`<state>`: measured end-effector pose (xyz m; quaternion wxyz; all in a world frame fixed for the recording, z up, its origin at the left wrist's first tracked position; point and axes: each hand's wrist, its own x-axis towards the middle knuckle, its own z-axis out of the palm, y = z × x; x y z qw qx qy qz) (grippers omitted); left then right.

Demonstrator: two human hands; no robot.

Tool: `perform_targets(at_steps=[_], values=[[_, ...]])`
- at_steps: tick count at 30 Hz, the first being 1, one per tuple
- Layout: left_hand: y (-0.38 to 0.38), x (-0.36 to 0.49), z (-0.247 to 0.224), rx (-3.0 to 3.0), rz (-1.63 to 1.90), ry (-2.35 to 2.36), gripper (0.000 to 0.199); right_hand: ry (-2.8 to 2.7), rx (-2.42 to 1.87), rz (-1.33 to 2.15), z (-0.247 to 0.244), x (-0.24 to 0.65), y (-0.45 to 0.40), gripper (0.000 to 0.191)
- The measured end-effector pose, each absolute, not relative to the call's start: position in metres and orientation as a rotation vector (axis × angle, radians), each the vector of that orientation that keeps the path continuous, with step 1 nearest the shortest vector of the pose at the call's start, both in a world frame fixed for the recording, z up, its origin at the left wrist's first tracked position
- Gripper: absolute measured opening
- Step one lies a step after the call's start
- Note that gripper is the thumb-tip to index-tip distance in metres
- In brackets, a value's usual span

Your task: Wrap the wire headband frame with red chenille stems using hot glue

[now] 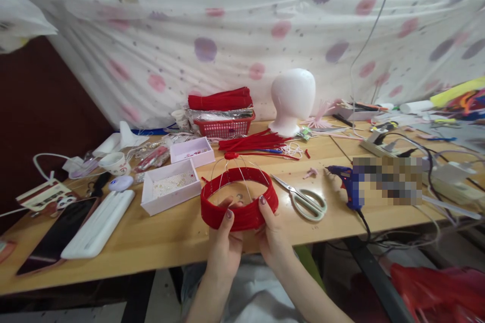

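Note:
Between my hands is a crown-shaped frame, a wide red fuzzy band with thin wires arching up to a small red disc. My left hand grips the band's near side, its thumb on the outer face and fingers partly hidden within. Further right, my right hand pinches the same band with the thumb on its outside. Close to the band's right lie scissors with pale green handles. On its left stands a white box of small beads.
Behind are a white foam head, a red basket and loose red pipe cleaners. A blue glue gun with its cord lies right, near power strips. A phone and a white oblong case lie left.

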<state>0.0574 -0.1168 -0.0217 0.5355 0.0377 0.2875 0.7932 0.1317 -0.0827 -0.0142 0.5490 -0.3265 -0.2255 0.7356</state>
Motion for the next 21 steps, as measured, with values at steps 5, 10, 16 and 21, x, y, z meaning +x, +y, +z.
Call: perform_targets(at_steps=[5,10,16,21], values=[[-0.116,0.058,-0.019,0.013,1.897,0.715,0.038,-0.517,-0.871,1.674,-0.012,0.129,-0.084,0.05],[-0.117,0.061,-0.018,-0.042,1.937,0.738,0.038,-0.49,-0.856,1.663,-0.014,0.126,-0.087,0.05],[-0.119,0.055,-0.017,-0.087,1.934,0.796,0.032,-0.475,-0.755,1.787,-0.025,0.132,-0.081,0.049],[-0.119,0.047,-0.021,0.009,1.958,0.721,0.044,-0.463,-0.65,1.853,-0.03,0.135,-0.074,0.038]])
